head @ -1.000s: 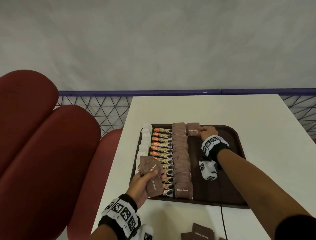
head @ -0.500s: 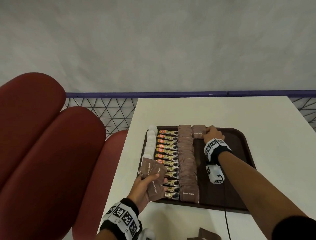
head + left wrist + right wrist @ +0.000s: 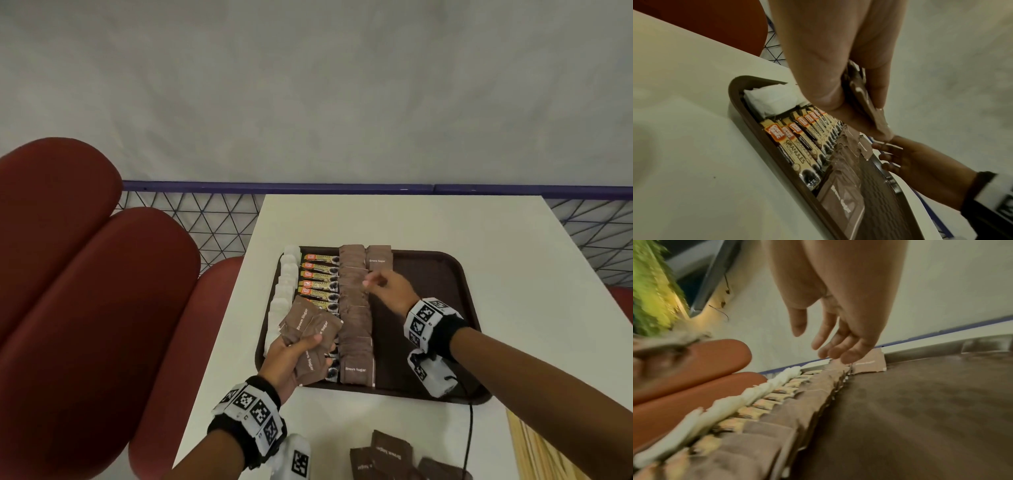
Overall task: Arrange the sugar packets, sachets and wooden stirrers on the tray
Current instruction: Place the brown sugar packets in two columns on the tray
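With the left hand (image 3: 286, 359) clamped on a fanned bunch of brown sugar packets (image 3: 310, 339), the empty right hand (image 3: 390, 291), fingers loosely apart, could knock the overlapped brown row (image 3: 354, 308) crooked while crossing it

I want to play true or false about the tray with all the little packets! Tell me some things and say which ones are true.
1. The left hand holds some brown sugar packets. True.
2. The right hand is gripping a packet. False: its fingers are relaxed and hold nothing, above the tray.
3. The white packets sit in a row along the tray's left edge. True.
4. The right part of the tray is full of packets. False: only one brown packet lies at its far end, starting a new row.
5. Some brown packets lie on the table, off the tray. True.
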### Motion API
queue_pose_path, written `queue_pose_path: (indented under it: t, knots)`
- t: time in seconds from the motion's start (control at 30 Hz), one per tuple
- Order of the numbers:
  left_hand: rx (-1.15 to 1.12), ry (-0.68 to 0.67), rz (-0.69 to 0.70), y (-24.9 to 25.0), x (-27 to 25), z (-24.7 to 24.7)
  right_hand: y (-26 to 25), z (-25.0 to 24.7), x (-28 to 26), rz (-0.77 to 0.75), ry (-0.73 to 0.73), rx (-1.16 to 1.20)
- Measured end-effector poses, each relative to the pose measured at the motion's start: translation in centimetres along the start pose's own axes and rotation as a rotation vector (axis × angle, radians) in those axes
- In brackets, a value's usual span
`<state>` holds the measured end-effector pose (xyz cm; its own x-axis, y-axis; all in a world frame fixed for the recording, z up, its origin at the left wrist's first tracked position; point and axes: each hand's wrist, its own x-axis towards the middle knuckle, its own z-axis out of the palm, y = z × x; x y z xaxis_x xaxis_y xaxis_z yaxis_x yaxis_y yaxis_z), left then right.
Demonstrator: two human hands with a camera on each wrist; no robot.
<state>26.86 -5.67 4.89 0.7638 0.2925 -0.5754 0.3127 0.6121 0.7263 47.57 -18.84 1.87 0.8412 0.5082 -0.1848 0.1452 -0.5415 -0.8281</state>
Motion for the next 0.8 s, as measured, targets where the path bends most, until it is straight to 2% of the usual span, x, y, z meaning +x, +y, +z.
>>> queue_pose_path:
  t: [0.1, 0.23, 0.53, 0.6, 0.67, 0.73, 0.8]
  knots:
    - [0.006, -0.015, 0.015, -0.2, -0.3, 0.7, -2.0, 0.1, -3.0, -0.053, -0.266, 0.109]
    - [0.008, -0.036, 0.02, -0.5, -0.7, 1.5, -3.3, 0.4, -5.6, -0.105, -0.449, 0.197]
    - [-0.083, -0.02, -0.043, -0.1, -1.2, 2.0, -3.1, 0.4, -5.9, -0.107, -0.52, 0.212]
    - [-0.1, -0.033, -0.049, 0.1, -1.4, 1.9, -3.2, -0.3, -5.6, -0.113, -0.499, 0.221]
    - [-0.118, -0.037, -0.044, 0.1, -1.6, 1.7, -3.1, -1.1, -5.1, -0.064, -0.413, 0.261]
    - [-0.119, -0.026, -0.034, 0.0, -1.5, 1.3, -2.4, -1.7, -3.9, -0.039, -0.219, 0.241]
    - [-0.103, -0.003, -0.021, -0.1, -1.3, 0.9, -1.2, -2.3, -2.3, -0.007, 0.051, 0.054]
